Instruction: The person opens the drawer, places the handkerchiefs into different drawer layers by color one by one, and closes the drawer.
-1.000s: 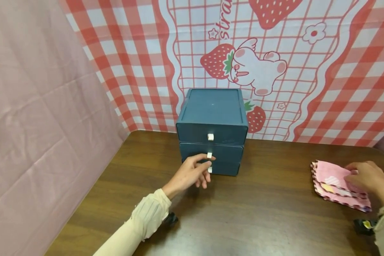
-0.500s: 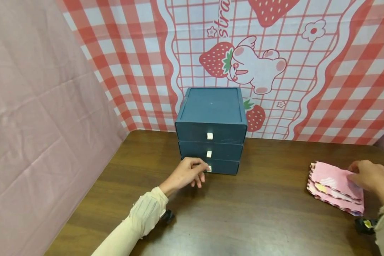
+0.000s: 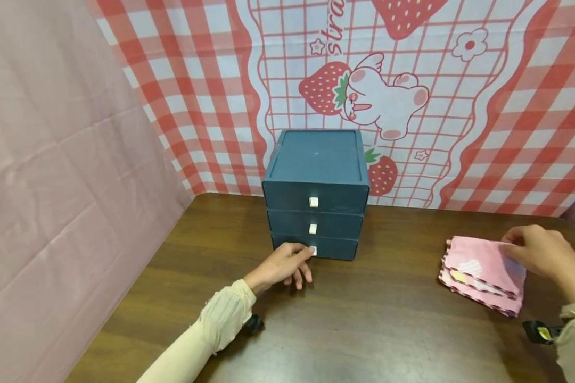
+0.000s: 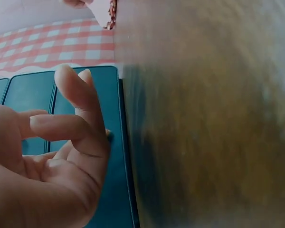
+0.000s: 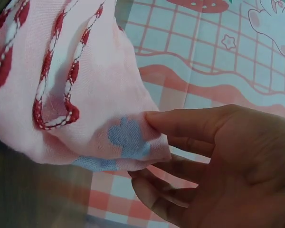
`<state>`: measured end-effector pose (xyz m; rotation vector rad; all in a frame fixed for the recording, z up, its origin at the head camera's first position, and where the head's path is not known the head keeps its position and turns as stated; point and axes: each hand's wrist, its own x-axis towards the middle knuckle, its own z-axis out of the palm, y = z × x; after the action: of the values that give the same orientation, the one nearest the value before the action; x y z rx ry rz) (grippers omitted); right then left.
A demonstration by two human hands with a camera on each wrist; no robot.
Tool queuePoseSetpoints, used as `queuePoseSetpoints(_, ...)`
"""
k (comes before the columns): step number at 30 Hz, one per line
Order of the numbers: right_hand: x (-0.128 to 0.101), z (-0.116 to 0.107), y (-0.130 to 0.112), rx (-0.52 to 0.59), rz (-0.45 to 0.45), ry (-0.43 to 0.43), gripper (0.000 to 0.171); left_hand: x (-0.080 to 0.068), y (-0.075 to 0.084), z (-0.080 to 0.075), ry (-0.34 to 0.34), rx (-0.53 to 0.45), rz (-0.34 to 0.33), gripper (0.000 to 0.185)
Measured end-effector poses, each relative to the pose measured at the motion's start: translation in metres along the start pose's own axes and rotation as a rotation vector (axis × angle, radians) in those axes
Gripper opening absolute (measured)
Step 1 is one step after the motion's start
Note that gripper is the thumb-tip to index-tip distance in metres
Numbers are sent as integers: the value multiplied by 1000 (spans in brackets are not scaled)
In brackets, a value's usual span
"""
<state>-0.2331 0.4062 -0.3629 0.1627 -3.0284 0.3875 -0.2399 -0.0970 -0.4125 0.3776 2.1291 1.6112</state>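
My left hand (image 3: 284, 266) is at the front of a dark blue three-drawer box (image 3: 316, 159). Its thumb and forefinger pinch the small white knob (image 3: 314, 251) of the bottom drawer (image 3: 337, 249); the other fingers hang below. In the left wrist view the hand hides that knob. Over on the right, my right hand (image 3: 548, 255) pinches one corner of a folded pink towel (image 3: 479, 260) with red-and-white stitched edges. The right wrist view shows the thumb on top of the towel (image 5: 99, 95), beside a blue patch, and the fingers underneath. All three drawers look closed.
The box stands on a brown wooden table (image 3: 374, 319), close to a red-and-white checked cloth backdrop (image 3: 211, 106) with strawberry prints. A plain pink cloth (image 3: 67, 159) hangs along the left. A black wrist strap piece (image 3: 539, 332) shows below the right hand.
My right hand has carried the pink towel leftward. My left hand has moved down from near the middle drawer's knob to the bottom one.
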Motion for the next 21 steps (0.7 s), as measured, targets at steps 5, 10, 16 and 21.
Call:
queuePoseSetpoints(5,1,3,-2,18,-38,-5,15,0,3,6,51,35,13,33)
queuePoseSetpoints(10,3,5,-6,21,-65,2,13,-6,9,11,119,181,45,25)
queuePoseSetpoints(16,3,5,-6,21,-57,-13,13,-9,12,13,130,258,87,24)
queuePoseSetpoints(21,2,6,-5,26,-86,-14,12,-5,9,9,108,233,111,22)
